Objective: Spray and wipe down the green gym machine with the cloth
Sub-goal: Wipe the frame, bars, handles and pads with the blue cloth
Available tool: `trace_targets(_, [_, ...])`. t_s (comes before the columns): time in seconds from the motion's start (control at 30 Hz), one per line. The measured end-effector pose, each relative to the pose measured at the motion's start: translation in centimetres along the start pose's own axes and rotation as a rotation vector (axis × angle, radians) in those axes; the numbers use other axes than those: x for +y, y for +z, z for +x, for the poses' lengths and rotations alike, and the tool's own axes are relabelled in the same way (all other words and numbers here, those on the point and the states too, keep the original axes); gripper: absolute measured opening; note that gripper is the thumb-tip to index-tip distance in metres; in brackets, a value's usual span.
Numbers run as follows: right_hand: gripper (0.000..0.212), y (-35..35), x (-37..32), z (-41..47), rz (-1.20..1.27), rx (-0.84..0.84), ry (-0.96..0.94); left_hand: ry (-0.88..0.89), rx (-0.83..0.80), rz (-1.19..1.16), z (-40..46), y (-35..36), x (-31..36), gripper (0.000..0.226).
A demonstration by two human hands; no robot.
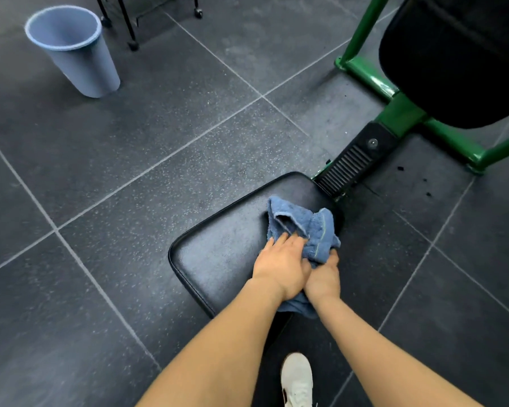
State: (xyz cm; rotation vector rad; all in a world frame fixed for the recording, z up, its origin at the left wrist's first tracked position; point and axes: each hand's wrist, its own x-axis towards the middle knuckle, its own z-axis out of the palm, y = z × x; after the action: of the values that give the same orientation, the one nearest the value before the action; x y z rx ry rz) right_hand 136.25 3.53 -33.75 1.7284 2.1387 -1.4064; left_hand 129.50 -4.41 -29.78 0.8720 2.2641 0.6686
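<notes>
- We have both hands bunched on the blue cloth [303, 230], at the near right part of the black seat pad [218, 254].
- Our left hand [282, 267] lies flat on top of the cloth's near edge, fingers stretched forward and pressing it down onto the pad rather than curling round it.
- Our right hand [323, 277] sits just beside it on the outer side, fingers curled up into a fold of the cloth at the pad's right edge; it grips that fold. A tail of cloth hangs off the pad's near edge below both wrists.
- Most of the cloth lies crumpled ahead of our fingertips, towards the far right corner of the pad, so the wad is already leading the hands.
- The pad's long axis runs from near left to far right, pointing at the ribbed black bracket [353, 163] and the green frame [394, 110] beyond it. The broad unwiped-looking stretch of pad lies to the left of our grip; it looks speckled, though we cannot tell if that is spray or glare.
- We judge the next stroke turns on this: the left hand is the nearer one to that open stretch, so a sweep leftward along the pad suits it, with the right hand merely keeping the cloth gathered.
- The black backrest pad [453, 60] stands well apart, up and to the right.
- No spray bottle is in view. A pale blue bin [77, 54] stands well away on the floor [100, 186], and our white shoe [297, 380] shows below.
</notes>
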Motion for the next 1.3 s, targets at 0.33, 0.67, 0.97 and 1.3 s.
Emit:
trace_targets(0.33, [0.061, 1.5, -0.4, -6.8, -0.351, 0.095, 0.007, -0.031, 0.049, 0.05, -6.2, -1.6, -2.0, 0.01])
trace_targets(0.67, [0.07, 8.9, -10.7, -6.8, -0.696, -0.378, -0.429, -0.399, 0.486, -0.189, -5.8, -8.5, -8.6, 0.023])
trace_targets(0.97, [0.094, 11.1, -5.0, -10.2, -0.908, -0.207, -0.89, -0.79, 0.542, -0.573, -11.4, -4.5, -10.9, 0.025])
trace_targets(1.3, [0.104, 3.8, 1.8, -10.0, -1.009, -0.354, -1.166, -0.82, 0.038, -0.423, -14.5, 0.9, -6.2, 0.031])
